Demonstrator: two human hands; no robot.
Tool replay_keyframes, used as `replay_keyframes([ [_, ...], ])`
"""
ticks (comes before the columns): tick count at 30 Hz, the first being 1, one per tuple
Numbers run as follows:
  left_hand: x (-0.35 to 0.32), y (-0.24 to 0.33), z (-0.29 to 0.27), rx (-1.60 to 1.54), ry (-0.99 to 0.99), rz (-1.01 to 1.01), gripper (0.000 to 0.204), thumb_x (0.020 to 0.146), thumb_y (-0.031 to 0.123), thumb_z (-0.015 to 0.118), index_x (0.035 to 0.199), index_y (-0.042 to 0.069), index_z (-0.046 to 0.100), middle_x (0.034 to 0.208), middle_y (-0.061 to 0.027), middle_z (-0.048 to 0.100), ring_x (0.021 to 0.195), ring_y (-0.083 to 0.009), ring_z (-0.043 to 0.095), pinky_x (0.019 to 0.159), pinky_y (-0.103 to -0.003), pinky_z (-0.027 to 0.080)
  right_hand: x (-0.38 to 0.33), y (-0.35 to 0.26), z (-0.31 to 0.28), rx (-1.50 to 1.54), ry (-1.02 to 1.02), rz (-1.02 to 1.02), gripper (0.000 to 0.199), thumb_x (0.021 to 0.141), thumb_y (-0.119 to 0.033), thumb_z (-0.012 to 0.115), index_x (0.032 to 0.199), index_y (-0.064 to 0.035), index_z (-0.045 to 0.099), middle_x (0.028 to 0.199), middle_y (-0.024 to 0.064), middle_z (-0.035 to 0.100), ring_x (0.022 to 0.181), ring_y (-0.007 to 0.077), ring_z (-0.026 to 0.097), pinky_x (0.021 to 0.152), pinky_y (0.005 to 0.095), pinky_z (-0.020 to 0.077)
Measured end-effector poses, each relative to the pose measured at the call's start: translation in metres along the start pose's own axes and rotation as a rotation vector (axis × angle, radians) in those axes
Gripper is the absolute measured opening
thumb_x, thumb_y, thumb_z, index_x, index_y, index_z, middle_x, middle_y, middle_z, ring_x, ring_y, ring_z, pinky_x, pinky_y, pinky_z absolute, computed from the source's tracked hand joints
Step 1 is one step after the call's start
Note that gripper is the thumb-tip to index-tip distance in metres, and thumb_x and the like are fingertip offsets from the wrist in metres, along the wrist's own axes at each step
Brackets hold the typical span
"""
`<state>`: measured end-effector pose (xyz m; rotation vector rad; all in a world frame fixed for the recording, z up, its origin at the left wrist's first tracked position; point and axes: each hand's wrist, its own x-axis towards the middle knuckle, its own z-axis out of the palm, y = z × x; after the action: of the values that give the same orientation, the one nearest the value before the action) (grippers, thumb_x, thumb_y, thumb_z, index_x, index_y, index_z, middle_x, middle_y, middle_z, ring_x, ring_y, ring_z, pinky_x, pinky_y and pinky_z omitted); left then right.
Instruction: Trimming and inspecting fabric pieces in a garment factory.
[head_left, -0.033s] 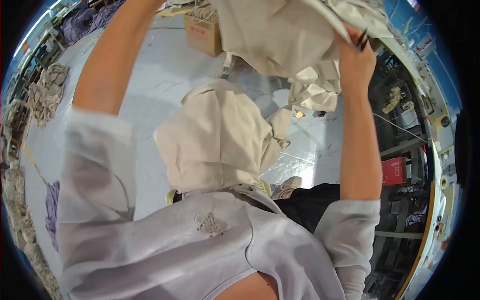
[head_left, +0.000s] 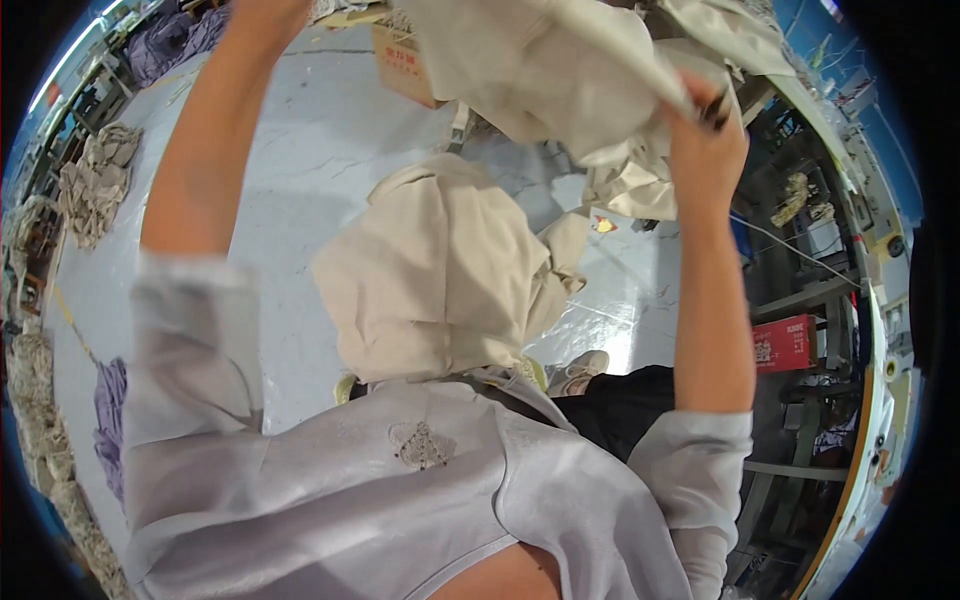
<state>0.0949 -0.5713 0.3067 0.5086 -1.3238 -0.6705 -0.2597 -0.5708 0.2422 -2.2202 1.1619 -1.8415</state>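
Both my arms are raised. My right hand [head_left: 705, 130] is shut on the edge of a beige cloth piece [head_left: 540, 60] held up at the top of the view. My left forearm [head_left: 205, 150] runs up to the top edge, where the hand itself is cut off. A heap of the same beige cloth [head_left: 440, 270] lies bunched on my lap, below the held piece. More pale cloth [head_left: 630, 185] hangs under my right hand. I wear a pale grey sheer top [head_left: 400, 480].
A cardboard box [head_left: 405, 65] stands on the grey floor [head_left: 300, 150] ahead. Beige cloth piles [head_left: 95, 185] line the left side, with purple cloth [head_left: 110, 420] lower down. A red box [head_left: 785, 340] sits on metal racks at right. My shoe [head_left: 580, 370] shows below.
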Motion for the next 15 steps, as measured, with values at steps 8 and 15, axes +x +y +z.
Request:
replay_keyframes([
  [8,-0.378,-0.005,-0.049,0.663,-0.113,-0.618,0.005,0.075,-0.002,0.056,0.072,0.002,0.054,0.084,-0.0085,0.061,0.081,-0.0193,0.056,0.071,-0.030,0.044,-0.218,-0.012,0.030,0.194,-0.697,-0.104,0.032,0.055,0.001,0.062,0.083,-0.0133,0.065,0.090,-0.0007,0.063,0.074,0.0219,0.054,0.062,0.0287,0.0472],
  [15,-0.327,0.004,-0.032,1.002,0.045,-0.377,0.008,0.072,0.002,0.058,0.080,0.001,0.059,0.090,-0.0122,0.061,0.076,-0.0211,0.058,0.061,-0.027,0.043,-0.230,-0.007,0.031,0.239,-0.812,-0.083,0.034,0.052,0.000,0.063,0.084,-0.0123,0.062,0.095,0.0005,0.062,0.078,0.0225,0.055,0.063,0.0287,0.0474],
])
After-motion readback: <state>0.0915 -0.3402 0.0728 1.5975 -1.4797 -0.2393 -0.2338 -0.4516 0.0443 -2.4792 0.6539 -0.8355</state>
